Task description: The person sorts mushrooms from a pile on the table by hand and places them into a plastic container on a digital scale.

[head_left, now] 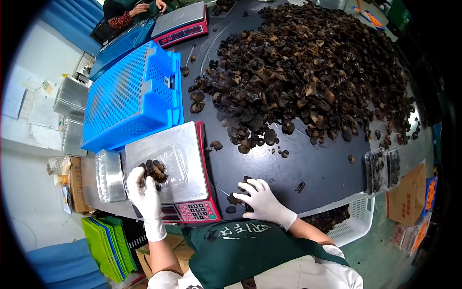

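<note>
My left hand (147,200), in a white glove, has its fingers closed round some dark wood-ear mushrooms (156,171) over a clear plastic tray (179,168). That tray rests on the metal plate of a red scale (195,211). My right hand (260,201), gloved too, lies low over the dark table (308,168) with its fingers spread, touching a few loose mushroom pieces (234,199). A large heap of the same mushrooms (308,72) covers the back of the table.
Blue crates (125,96) stand behind the scale, and clear containers (109,176) are stacked left of it. Filled clear boxes (375,168) sit at the right edge. Behind the crates is a second scale (180,24), with a co-worker's hands (139,8) nearby.
</note>
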Available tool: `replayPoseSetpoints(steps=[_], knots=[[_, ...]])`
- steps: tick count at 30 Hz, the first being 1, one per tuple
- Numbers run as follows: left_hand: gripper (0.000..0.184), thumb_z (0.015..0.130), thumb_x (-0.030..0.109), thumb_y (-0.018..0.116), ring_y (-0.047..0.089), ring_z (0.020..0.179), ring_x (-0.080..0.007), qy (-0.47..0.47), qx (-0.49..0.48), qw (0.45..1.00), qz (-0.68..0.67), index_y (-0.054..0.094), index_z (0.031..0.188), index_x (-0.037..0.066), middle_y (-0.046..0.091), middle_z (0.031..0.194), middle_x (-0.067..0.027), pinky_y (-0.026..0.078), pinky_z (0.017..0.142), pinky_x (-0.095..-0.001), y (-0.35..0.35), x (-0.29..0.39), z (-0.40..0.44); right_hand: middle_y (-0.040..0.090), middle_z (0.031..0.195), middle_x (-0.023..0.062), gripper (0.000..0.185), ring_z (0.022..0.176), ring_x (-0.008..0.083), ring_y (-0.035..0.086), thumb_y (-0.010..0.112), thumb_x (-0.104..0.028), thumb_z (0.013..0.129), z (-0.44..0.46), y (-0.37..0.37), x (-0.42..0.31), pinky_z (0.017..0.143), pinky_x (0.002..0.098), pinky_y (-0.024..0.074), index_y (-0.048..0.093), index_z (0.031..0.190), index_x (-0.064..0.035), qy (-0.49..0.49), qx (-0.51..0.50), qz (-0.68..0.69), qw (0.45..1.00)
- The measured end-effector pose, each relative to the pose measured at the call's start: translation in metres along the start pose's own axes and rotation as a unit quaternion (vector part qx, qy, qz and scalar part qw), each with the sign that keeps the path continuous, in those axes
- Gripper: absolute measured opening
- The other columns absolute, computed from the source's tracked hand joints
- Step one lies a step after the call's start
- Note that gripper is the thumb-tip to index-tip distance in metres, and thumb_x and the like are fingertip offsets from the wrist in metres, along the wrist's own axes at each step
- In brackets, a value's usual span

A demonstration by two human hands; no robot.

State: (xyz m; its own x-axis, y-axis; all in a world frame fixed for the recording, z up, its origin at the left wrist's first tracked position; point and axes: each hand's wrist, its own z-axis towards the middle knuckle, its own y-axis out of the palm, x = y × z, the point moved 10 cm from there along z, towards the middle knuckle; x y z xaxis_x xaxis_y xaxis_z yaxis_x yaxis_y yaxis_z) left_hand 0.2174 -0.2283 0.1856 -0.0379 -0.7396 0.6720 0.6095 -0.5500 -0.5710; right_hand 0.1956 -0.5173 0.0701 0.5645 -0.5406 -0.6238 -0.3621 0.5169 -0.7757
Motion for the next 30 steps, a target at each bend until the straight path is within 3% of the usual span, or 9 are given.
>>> replayPoseSetpoints(steps=[4, 7, 10, 12, 16, 18, 21, 27, 30], knots=[[0.018, 0.075, 0.008, 0.066, 0.06, 0.086, -0.0289, 0.165, -0.266, 0.95, 0.012, 0.064, 0.093, 0.006, 0.063, 0.091, -0.0121, 0.048, 0.08, -0.0369, 0.067, 0.114, -0.035, 0.051, 0.121, 0.0106, 0.032, 0.119, 0.0328, 0.042, 0.074, -0.024, 0.063, -0.014, -0.002, 0.019, 0.1, 0.0453, 0.0332, 0.064, 0.092, -0.0123, 0.021, 0.057, 0.024, 0.998], [0.022, 0.074, 0.011, 0.068, 0.058, 0.091, -0.0289, 0.235, -0.412, 0.88, 0.004, 0.063, 0.094, 0.005, 0.06, 0.095, -0.0105, 0.048, 0.08, -0.0378, 0.119, 0.127, -0.098, 0.059, 0.104, 0.0029, 0.018, 0.106, 0.0243, 0.052, 0.073, -0.017, 0.062, -0.035, -0.013, 0.039, 0.091, 0.0396, 0.0389, 0.062, 0.077, -0.0138, 0.037, 0.092, 0.03, 0.995], [0.029, 0.072, 0.014, 0.068, 0.055, 0.093, -0.0295, 0.276, -0.495, 0.822, 0.06, 0.06, 0.099, 0.004, 0.056, 0.099, -0.013, 0.047, 0.082, -0.0374, 0.156, 0.11, -0.15, 0.06, 0.091, 0.0034, 0.017, 0.092, 0.0237, 0.057, 0.071, -0.008, 0.06, -0.058, -0.029, 0.058, 0.083, 0.0376, 0.042, 0.059, 0.072, -0.0108, 0.063, 0.145, 0.054, 0.986], [0.032, 0.072, 0.015, 0.069, 0.054, 0.09, -0.0292, 0.279, -0.51, 0.81, 0.079, 0.058, 0.1, 0.004, 0.054, 0.098, -0.0134, 0.047, 0.08, -0.0379, 0.173, 0.102, -0.167, 0.061, 0.092, 0.0061, 0.023, 0.092, 0.0254, 0.058, 0.071, -0.006, 0.059, -0.067, -0.039, 0.069, 0.081, 0.0376, 0.0438, 0.059, 0.078, -0.0085, 0.084, 0.167, 0.036, 0.982], [0.033, 0.071, 0.016, 0.069, 0.056, 0.083, -0.0276, 0.259, -0.524, 0.784, 0.208, 0.055, 0.099, 0.005, 0.052, 0.092, -0.0119, 0.049, 0.069, -0.0371, 0.202, 0.065, -0.188, 0.059, 0.105, 0.009, 0.047, 0.096, 0.0268, 0.056, 0.075, -0.019, 0.064, -0.06, -0.042, 0.061, 0.085, 0.0381, 0.0433, 0.061, 0.108, -0.0096, 0.127, 0.132, 0.042, 0.982], [0.016, 0.079, 0.013, 0.054, 0.057, 0.076, -0.0239, 0.291, -0.488, 0.795, 0.212, 0.054, 0.093, 0.007, 0.052, 0.086, -0.0106, 0.05, 0.057, -0.033, 0.202, 0.072, -0.181, 0.052, 0.114, 0.0089, 0.069, 0.099, 0.0268, 0.053, 0.077, -0.032, 0.066, -0.051, -0.024, 0.049, 0.084, 0.0374, 0.0439, 0.05, 0.127, -0.0129, 0.112, 0.072, -0.016, 0.991], [0.024, 0.076, 0.01, 0.057, 0.058, 0.075, -0.0242, 0.226, -0.468, 0.837, 0.174, 0.053, 0.099, 0.007, 0.052, 0.086, -0.0105, 0.051, 0.058, -0.0334, 0.201, 0.076, -0.157, 0.051, 0.116, 0.0088, 0.079, 0.092, 0.0246, 0.052, 0.075, -0.039, 0.067, -0.042, -0.001, 0.037, 0.078, 0.0343, 0.0441, 0.042, 0.136, -0.0162, 0.096, 0.049, -0.098, 0.989], [0.064, 0.074, 0.01, 0.068, 0.056, 0.091, -0.0311, 0.136, -0.512, 0.841, 0.113, 0.045, 0.133, 0.015, 0.047, 0.107, -0.015, 0.051, 0.074, -0.0383, 0.227, 0.069, -0.156, 0.056, 0.085, 0.0013, 0.043, 0.075, 0.0179, 0.057, 0.067, -0.03, 0.076, -0.025, 0.014, 0.042, 0.065, 0.0306, 0.0471, 0.058, 0.116, -0.0169, 0.06, 0.062, -0.117, 0.989], [0.043, 0.073, 0.008, 0.067, 0.058, 0.087, -0.0317, 0.155, -0.497, 0.85, 0.084, 0.056, 0.114, 0.011, 0.051, 0.099, -0.0135, 0.051, 0.072, -0.0379, 0.236, 0.067, -0.161, 0.06, 0.082, 0.0052, 0.035, 0.074, 0.0235, 0.061, 0.068, -0.016, 0.077, -0.034, -0.004, 0.069, 0.066, 0.0314, 0.0507, 0.06, 0.111, -0.0122, 0.128, 0.134, 0.105, 0.977]])
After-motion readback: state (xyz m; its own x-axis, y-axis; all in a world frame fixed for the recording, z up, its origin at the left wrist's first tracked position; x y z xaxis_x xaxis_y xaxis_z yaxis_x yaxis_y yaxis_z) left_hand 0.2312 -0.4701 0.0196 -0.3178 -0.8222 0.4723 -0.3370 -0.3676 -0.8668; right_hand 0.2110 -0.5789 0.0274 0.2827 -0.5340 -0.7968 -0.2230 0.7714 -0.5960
